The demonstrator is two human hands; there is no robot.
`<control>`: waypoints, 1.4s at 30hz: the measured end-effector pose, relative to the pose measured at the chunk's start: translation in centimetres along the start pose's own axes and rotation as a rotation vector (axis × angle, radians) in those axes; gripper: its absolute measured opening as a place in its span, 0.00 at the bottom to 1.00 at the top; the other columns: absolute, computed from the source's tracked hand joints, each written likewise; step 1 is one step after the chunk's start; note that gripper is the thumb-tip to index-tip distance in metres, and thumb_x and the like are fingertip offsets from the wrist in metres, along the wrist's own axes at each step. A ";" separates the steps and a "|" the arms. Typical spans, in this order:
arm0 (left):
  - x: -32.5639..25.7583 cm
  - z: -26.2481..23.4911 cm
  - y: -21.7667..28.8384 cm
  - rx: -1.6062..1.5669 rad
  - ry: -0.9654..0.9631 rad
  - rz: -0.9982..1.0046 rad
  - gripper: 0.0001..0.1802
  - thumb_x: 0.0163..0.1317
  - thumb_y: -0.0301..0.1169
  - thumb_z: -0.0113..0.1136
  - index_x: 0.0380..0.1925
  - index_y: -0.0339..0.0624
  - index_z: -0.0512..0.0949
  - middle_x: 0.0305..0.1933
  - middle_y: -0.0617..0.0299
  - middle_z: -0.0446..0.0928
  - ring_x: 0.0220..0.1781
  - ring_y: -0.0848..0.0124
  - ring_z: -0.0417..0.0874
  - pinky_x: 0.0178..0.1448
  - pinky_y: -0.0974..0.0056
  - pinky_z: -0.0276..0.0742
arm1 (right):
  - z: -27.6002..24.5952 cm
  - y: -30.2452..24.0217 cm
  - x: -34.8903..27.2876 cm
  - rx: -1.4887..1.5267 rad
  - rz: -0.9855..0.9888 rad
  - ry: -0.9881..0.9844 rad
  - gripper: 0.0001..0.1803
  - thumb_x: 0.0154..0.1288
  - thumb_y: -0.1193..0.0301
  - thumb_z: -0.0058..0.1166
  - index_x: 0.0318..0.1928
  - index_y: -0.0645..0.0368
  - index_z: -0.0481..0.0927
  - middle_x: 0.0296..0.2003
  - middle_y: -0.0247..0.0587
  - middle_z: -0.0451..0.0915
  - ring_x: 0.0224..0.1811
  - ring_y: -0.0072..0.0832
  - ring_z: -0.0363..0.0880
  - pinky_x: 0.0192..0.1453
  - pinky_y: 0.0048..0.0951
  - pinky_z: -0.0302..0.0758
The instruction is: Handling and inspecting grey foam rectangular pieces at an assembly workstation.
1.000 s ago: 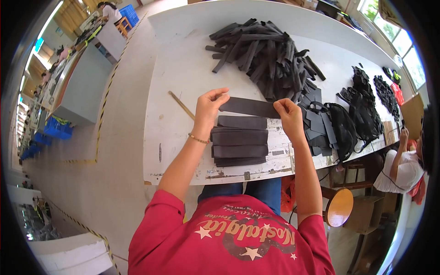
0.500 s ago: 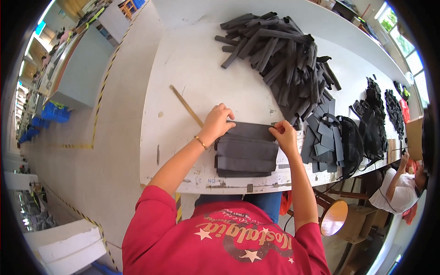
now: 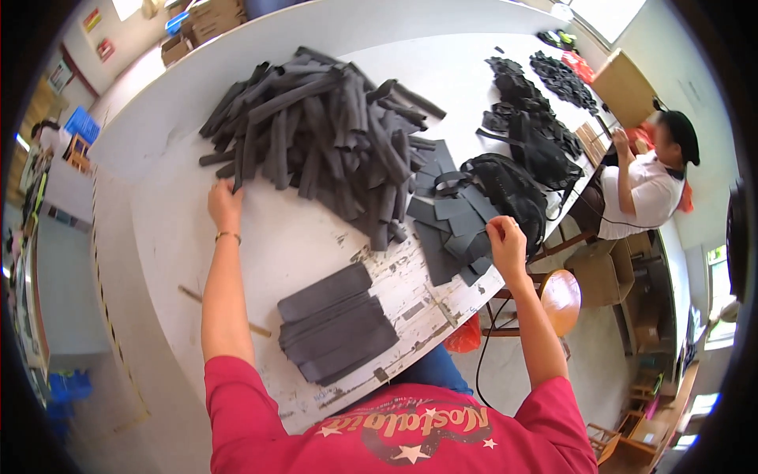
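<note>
The white surface (image 3: pixel 174 174) is being shared by several lots of dark material. Its far part is being taken up by the largest, a tangled heap of charcoal fabric strips (image 3: pixel 316 118), many of them curled lengthwise; judged by its bulk, most of the strips are being left loose. To the right of the heap, a black bag (image 3: pixel 505 189) is being bordered by a spread of flat dark pieces (image 3: pixel 454 209), lying in no neat order. Near the front edge, a far smaller share is being kept flat: a layered stack of strips (image 3: pixel 339 340), overlapped edge over edge. That share can be judged as done, and the work as being nearer its start than its end. Left of the stack, a slim tan stick (image 3: pixel 259 329) is being partly hidden by the left forearm.

The left grip (image 3: pixel 227 204) is being held at the heap's near left edge, where the end of one strip is being pinched. The right grip (image 3: pixel 506 237) is being held over the flat pieces, fingertips drawn together; whether anything is being grasped there cannot be told.

As for writing, pale lettering with stars is being displayed on the red T-shirt (image 3: pixel 371 430). Small red signs (image 3: pixel 105 50) are being shown on the far wall, too tiny to be read.
</note>
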State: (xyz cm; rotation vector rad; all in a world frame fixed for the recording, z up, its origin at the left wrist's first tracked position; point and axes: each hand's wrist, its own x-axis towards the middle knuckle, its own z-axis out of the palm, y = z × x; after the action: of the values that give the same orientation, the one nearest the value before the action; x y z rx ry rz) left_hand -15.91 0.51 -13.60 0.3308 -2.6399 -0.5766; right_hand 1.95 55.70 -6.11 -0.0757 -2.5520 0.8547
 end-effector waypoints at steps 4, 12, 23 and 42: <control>-0.8 -1.0 -1.1 -0.238 -0.077 -0.073 0.16 0.54 0.31 0.68 0.38 0.33 0.77 0.36 0.51 0.83 0.32 0.57 0.84 0.39 0.57 0.78 | 1.8 2.4 3.1 -0.495 -0.278 0.035 0.10 0.62 0.70 0.57 0.38 0.66 0.79 0.37 0.45 0.79 0.43 0.37 0.79 0.44 0.34 0.75; -11.9 -8.1 3.0 -1.522 -0.408 -0.538 0.14 0.63 0.20 0.43 0.47 0.22 0.70 0.41 0.41 0.79 0.40 0.54 0.85 0.48 0.54 0.84 | 4.4 3.3 2.9 -0.965 -0.420 -0.314 0.08 0.57 0.71 0.53 0.37 0.58 0.78 0.39 0.42 0.77 0.44 0.33 0.76 0.46 0.31 0.73; -20.5 -13.8 12.8 -2.003 -0.227 -0.592 0.16 0.70 0.37 0.56 0.46 0.33 0.72 0.40 0.53 0.77 0.37 0.68 0.79 0.42 0.66 0.78 | 1.5 -7.0 -4.0 0.398 0.002 -0.154 0.16 0.66 0.78 0.48 0.54 0.56 0.67 0.40 0.49 0.74 0.39 0.38 0.76 0.46 0.37 0.73; -24.6 -14.8 17.0 -1.928 -0.351 -0.661 0.18 0.62 0.20 0.61 0.51 0.36 0.71 0.44 0.54 0.80 0.46 0.60 0.84 0.50 0.60 0.84 | -2.2 -16.5 -12.5 0.625 -0.206 -0.375 0.27 0.48 0.74 0.71 0.52 0.56 0.81 0.40 0.41 0.79 0.42 0.35 0.79 0.46 0.31 0.75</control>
State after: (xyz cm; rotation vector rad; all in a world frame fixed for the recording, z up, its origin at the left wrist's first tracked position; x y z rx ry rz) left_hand 10.02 18.20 -2.34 0.3889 -0.9916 -2.9418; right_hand 15.60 41.21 0.14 0.5757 -2.4203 1.6537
